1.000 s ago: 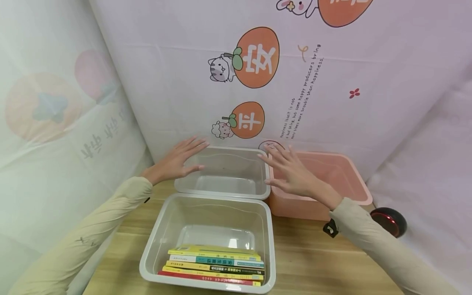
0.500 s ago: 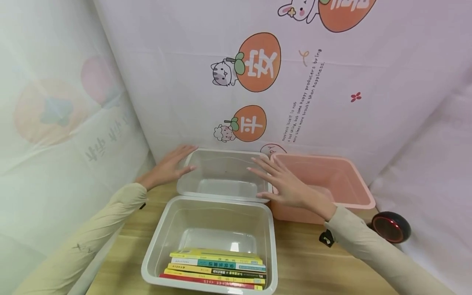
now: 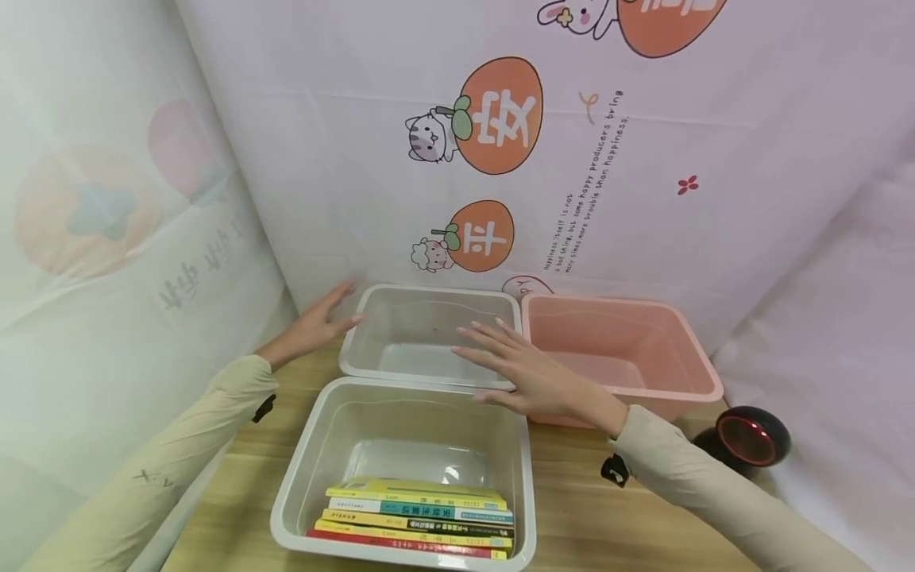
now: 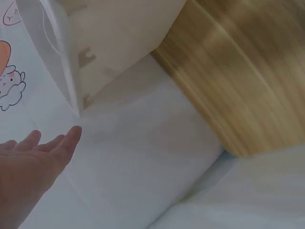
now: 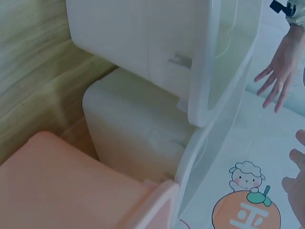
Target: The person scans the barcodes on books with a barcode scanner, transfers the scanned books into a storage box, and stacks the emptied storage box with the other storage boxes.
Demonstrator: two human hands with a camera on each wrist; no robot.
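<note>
My left hand (image 3: 310, 327) hovers in the air just left of the back grey bin (image 3: 407, 318), fingers spread and holding nothing. In the left wrist view that hand (image 4: 33, 167) is apart from the bin's outer side. My right hand (image 3: 532, 373) is raised with straight, spread fingers over the corner where the bins meet. It grips nothing. Below stands the front grey bin (image 3: 422, 417). Several thin books (image 3: 418, 516), with yellow, white-and-teal, black and red spines, lie in a row along its near side. A pink bin (image 3: 593, 326) stands at the back right.
The bins stand on a wooden table (image 3: 586, 508). White printed cloth (image 3: 343, 159) hangs behind and at both sides. A round black device (image 3: 750, 437) with a red ring sits at the right, near the pink bin's corner.
Both hands have drifted left and slightly nearer to me. My right hand has come off the pink bin's area, toward the grey bins. The books and bins stay put.
</note>
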